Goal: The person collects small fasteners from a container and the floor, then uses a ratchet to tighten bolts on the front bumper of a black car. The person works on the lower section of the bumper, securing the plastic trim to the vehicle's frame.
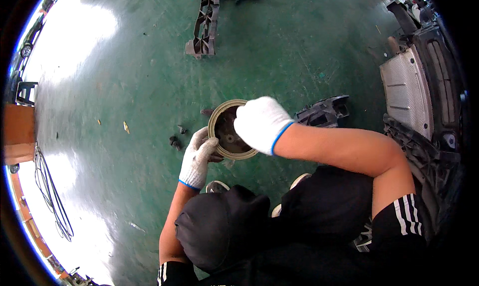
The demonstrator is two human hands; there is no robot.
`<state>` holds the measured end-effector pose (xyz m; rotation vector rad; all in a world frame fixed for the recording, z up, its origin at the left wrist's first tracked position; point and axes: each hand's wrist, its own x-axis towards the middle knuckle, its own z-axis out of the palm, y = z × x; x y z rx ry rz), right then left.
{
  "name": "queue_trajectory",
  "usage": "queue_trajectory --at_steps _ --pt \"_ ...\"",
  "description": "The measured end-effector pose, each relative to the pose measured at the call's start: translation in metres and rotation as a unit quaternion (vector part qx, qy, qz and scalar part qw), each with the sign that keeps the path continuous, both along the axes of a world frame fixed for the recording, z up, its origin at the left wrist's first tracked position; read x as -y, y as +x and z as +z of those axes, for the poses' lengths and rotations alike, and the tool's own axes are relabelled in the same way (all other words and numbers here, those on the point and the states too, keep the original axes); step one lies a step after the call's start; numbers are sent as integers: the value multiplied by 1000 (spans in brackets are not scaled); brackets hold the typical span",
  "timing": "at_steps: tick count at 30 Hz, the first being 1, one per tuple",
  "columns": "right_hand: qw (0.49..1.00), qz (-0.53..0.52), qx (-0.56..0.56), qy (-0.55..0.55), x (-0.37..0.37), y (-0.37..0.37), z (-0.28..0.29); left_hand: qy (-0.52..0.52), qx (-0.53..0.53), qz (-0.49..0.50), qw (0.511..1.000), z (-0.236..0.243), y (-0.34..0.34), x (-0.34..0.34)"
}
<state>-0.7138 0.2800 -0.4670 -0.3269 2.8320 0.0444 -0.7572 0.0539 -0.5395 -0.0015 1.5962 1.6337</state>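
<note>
My left hand [198, 158], in a white knit glove with a blue cuff, grips the left side of a round tan-rimmed container [217, 118] near the middle of the view. Its dark interior shows a small round fitting at the bottom. My right hand [262, 124], gloved alike, is closed over the container's right side; its fingertips are inside the rim, and what they hold is hidden. Small black parts [174, 143] lie on the floor left of the container, and a dark plastic piece [322, 114] lies behind my right hand.
A long ribbed plastic part [207, 29] lies on the green floor [124, 66] at the top. Large dark car parts with a silver shield [401, 91] line the right. A coiled cable [52, 196] and an orange box [19, 134] are at the left.
</note>
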Motion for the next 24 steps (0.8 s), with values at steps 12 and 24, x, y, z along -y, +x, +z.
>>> queue_trajectory --at_steps 12,24 --pt "992 -64 104 0 21 25 -124 -91 -49 -90 991 -36 15 -16" --pt "987 -75 137 -25 12 31 -115 -53 48 -87 994 -58 22 -18"
